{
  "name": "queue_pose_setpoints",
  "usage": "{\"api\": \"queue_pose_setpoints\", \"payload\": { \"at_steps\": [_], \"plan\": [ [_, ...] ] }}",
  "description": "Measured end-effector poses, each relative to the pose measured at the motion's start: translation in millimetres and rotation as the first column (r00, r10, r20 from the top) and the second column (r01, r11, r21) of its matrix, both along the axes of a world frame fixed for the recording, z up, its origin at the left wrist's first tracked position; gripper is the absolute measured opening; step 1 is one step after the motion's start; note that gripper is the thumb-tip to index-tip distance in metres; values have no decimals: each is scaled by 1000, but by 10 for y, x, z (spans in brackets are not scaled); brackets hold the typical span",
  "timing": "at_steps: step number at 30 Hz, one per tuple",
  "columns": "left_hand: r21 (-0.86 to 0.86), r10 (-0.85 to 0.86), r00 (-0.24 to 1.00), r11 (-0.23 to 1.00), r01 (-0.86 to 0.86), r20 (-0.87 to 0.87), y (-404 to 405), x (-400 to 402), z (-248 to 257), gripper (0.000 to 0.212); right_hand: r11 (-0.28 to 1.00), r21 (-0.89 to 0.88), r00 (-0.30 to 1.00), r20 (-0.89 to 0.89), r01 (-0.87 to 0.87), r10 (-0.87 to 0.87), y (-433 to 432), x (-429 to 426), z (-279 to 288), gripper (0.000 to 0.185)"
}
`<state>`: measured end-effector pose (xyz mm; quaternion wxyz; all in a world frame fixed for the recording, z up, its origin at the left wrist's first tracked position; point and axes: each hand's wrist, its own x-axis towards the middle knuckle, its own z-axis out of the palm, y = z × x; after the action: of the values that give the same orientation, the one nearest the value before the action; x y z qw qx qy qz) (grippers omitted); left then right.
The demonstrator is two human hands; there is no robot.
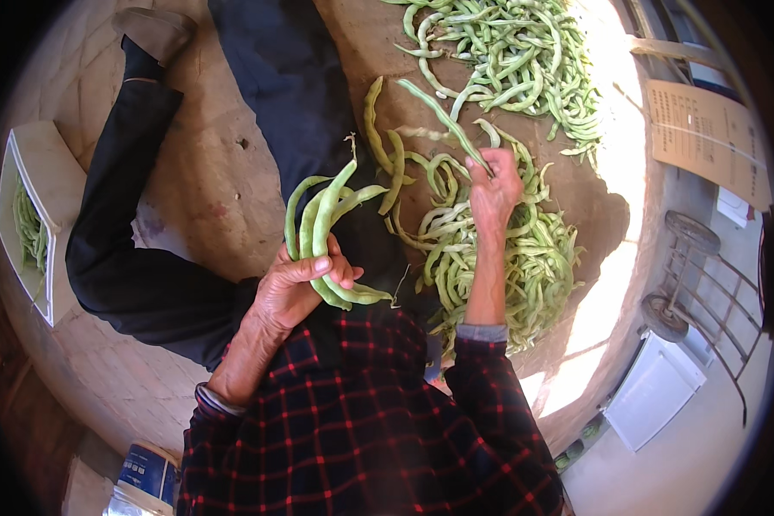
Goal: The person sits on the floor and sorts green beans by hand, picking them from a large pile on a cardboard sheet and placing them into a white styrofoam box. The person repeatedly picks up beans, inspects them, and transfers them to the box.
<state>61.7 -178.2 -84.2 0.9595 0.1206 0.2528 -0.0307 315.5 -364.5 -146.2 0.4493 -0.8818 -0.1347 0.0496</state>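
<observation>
Several curved green bean pods point(322, 226) are bunched in my left hand point(297, 277), pinned under the thumb in front of my lap. A single long pod point(435, 115) is gripped at one end by my right hand point(495, 187), its other end pointing up and to the left. Beneath my right forearm lies a heap of pods point(542, 271) on the floor. A larger heap of pods point(522, 51) lies farther off at the top. Between my leg and the near heap rest a few yellower, curled pods point(396, 171).
A white foam box point(64, 174) holding pods stands at the left, beyond my bent knee. At the right are a brown cardboard sheet point(706, 142) bearing writing, a wheeled metal cart point(703, 284) and a white box point(654, 387). A blue-and-white bucket point(145, 477) stands lower left.
</observation>
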Motion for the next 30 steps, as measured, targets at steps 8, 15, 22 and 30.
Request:
{"api": "queue_pose_setpoints", "payload": {
  "at_steps": [8, 15, 22, 30],
  "plan": [
    [60, 62, 997, 996, -59, -55, -83, 67, 68, 55, 940, 67, 905, 302, -334, 300, 97, -994, 795, 20],
    [40, 98, 994, 995, -96, -45, -124, 19, 57, 38, 823, 371, 831, -195, -430, 521, 81, -1089, 718, 8],
    [78, 50, 998, 996, -47, -37, -75, -7, 64, 39, 719, -632, 847, 180, -291, 501, 332, -290, -111, 23],
    [120, 49, 993, 992, -36, -111, -16, -19, 94, 46, 756, -623, 882, 221, -200, 416, 123, -192, -137, 20]
  ]
}}
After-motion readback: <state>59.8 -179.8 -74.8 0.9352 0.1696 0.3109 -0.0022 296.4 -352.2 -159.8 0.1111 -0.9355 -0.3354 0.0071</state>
